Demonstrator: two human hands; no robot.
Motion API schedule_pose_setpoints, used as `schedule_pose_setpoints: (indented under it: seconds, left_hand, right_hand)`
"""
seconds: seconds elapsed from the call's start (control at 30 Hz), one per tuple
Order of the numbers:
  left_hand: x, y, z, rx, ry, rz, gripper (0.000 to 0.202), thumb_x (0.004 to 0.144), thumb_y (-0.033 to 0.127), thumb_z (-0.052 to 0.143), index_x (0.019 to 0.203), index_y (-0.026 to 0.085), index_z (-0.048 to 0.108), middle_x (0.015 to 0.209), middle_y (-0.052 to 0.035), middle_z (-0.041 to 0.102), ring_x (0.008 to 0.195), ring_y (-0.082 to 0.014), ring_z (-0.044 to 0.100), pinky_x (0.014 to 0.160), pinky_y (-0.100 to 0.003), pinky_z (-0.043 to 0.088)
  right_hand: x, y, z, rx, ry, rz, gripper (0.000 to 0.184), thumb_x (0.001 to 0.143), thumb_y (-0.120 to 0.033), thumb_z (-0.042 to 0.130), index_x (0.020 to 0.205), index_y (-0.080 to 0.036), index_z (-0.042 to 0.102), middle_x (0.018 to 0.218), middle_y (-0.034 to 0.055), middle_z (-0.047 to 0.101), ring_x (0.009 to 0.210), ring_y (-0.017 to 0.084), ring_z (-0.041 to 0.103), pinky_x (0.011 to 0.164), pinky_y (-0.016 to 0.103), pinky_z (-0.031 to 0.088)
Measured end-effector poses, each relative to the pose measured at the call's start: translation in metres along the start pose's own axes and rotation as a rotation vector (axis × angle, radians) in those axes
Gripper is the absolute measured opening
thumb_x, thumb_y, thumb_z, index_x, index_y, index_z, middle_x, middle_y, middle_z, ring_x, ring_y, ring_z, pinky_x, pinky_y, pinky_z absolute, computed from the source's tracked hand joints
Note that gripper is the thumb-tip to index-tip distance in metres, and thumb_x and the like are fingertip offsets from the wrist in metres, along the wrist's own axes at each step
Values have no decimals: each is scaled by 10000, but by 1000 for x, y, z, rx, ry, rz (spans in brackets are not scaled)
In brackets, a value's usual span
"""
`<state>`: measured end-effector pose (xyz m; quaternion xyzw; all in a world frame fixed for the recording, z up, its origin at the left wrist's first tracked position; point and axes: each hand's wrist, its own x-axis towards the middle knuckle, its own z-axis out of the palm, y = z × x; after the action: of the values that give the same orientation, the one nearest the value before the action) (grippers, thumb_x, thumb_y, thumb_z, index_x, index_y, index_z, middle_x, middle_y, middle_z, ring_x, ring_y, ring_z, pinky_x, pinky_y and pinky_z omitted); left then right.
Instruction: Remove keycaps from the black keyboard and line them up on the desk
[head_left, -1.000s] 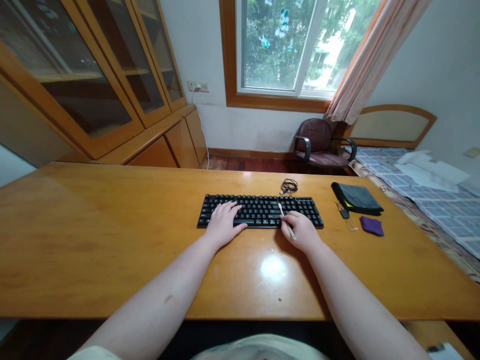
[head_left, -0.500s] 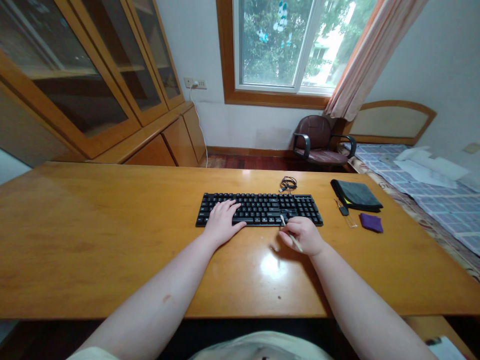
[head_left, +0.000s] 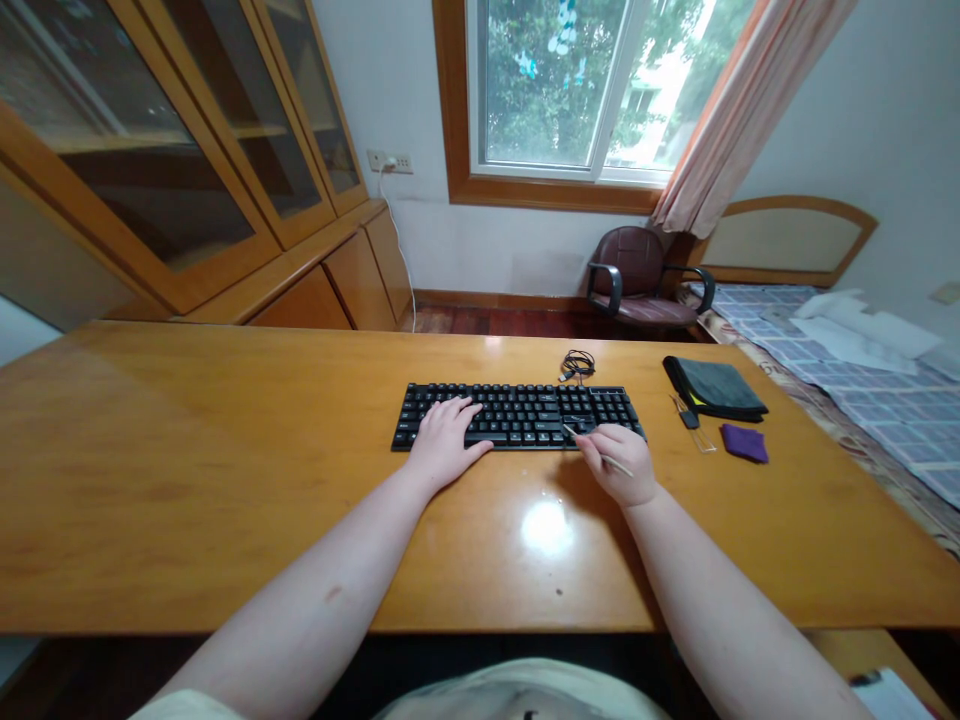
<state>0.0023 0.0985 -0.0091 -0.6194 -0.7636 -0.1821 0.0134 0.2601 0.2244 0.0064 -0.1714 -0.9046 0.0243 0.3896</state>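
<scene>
A black keyboard [head_left: 517, 425] lies on the wooden table. My left hand [head_left: 444, 437] rests on its left part with the fingers spread and the thumb at the front edge. My right hand [head_left: 619, 462] is closed in a pinch around a thin white stick [head_left: 616, 466] that looks like a cotton swab. The stick's far end points at the keys left of the number pad. Whether it touches them I cannot tell. Behind the keyboard sits its coiled black cable [head_left: 577, 364].
To the right lie a folded dark grey cloth [head_left: 716, 388], a small black tool with wire loops [head_left: 688, 419] and a purple cloth [head_left: 744, 443]. The wooden table [head_left: 225, 480] ends at its near edge before my body. A chair [head_left: 637, 275] stands beyond it.
My right hand has shifted a little to the right and upward, and the stick now lies at a flatter angle. The left hand stays in place on the keys.
</scene>
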Motion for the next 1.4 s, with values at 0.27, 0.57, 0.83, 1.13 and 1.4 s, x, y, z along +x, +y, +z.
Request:
schedule_pose_setpoints:
  seconds: [0.27, 0.57, 0.83, 1.13, 1.4]
  left_hand:
    - [0, 0, -1, -11, -6, 7, 580, 759, 535, 536, 1255, 239, 483, 1362, -69, 446, 1266, -273, 362, 1090, -464, 230]
    - [0, 0, -1, -2, -3, 10, 587, 754, 538, 540, 1253, 234, 483, 1359, -71, 450, 1268, -276, 362, 1093, -469, 225]
    - [0, 0, 0, -7, 6, 16, 578, 758, 536, 538, 1250, 236, 487, 1357, -69, 454, 1272, -272, 361, 1099, -466, 218]
    - [0, -1, -1, -21, -9, 7, 580, 755, 534, 545, 1254, 245, 485, 1355, -69, 456, 1276, -274, 358, 1098, -471, 220]
    - [-1, 0, -1, -25, -5, 13, 582, 756, 530, 547, 1256, 239, 480, 1358, -69, 452, 1276, -272, 357, 1097, -464, 221]
  right_hand:
    - [-7, 5, -5, 87, -73, 53, 417, 878, -301, 401, 487, -212, 518, 494, 33, 481, 505, 142, 449, 524, 294, 355]
    - [-3, 24, -3, 339, 262, 706, 332, 853, -456, 457, 754, -190, 628, 559, 17, 555, 514, 148, 515, 506, 272, 419]
    - [24, 58, 15, 761, 222, 1106, 301, 642, -429, 693, 761, -164, 616, 676, 35, 635, 519, 127, 547, 479, 248, 470]
    - [52, 96, 16, 871, -85, 1117, 232, 572, -338, 735, 644, -155, 612, 527, -16, 539, 448, 87, 457, 388, 199, 378]
    - [39, 98, 20, 705, -49, 1199, 156, 581, -273, 710, 588, -141, 628, 519, 15, 586, 432, 104, 493, 376, 206, 394]
